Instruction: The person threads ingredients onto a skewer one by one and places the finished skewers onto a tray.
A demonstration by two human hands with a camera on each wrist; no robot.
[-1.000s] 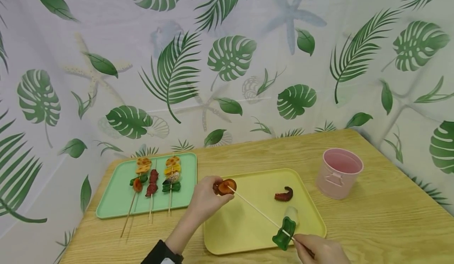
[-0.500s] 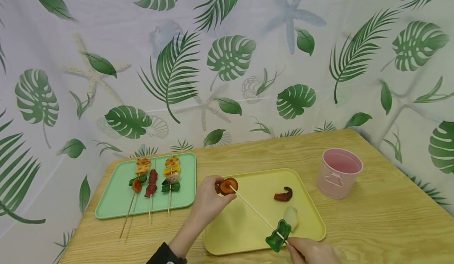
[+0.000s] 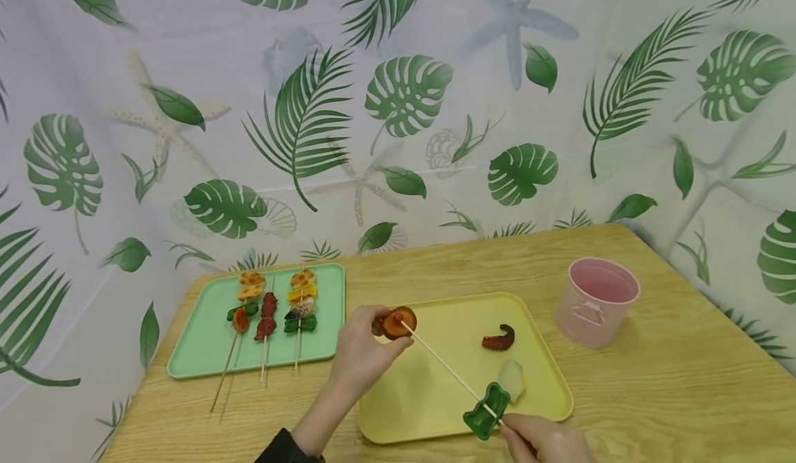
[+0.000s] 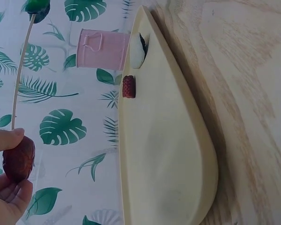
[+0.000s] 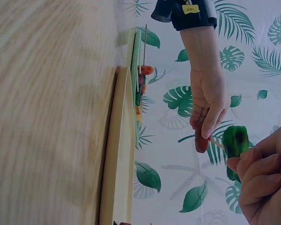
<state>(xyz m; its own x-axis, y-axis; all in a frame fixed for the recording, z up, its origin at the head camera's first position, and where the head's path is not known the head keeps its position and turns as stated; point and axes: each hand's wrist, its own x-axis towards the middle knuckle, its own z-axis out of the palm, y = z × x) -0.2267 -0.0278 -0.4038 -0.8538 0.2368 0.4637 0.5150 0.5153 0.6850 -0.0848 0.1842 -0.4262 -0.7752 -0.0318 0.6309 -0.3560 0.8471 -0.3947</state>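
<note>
In the head view my left hand (image 3: 363, 352) pinches a round, brown-orange mushroom cap (image 3: 405, 316) between thumb and fingers, above the yellow tray (image 3: 417, 401). One end of a thin wooden skewer (image 3: 440, 361) meets the cap at its middle; how deep it goes I cannot tell. My right hand (image 3: 547, 439) grips the skewer's other end, lower right. Just beyond those fingertips a green pepper piece (image 3: 477, 420) is threaded on the skewer. The left wrist view shows the mushroom (image 4: 18, 161) side-on, between thumb and fingers.
A pale whitish piece (image 3: 511, 380) and a dark red curled piece (image 3: 499, 340) lie on the yellow tray's right side. Left of it, a green tray (image 3: 205, 332) bears three loaded skewers, their sticks jutting over its front edge. A pink bucket (image 3: 591, 314) stands at the right.
My right hand has shifted slightly left with the skewer and pepper, uncovering more of the whitish piece. The left hand keeps its hold on the mushroom, almost still.
</note>
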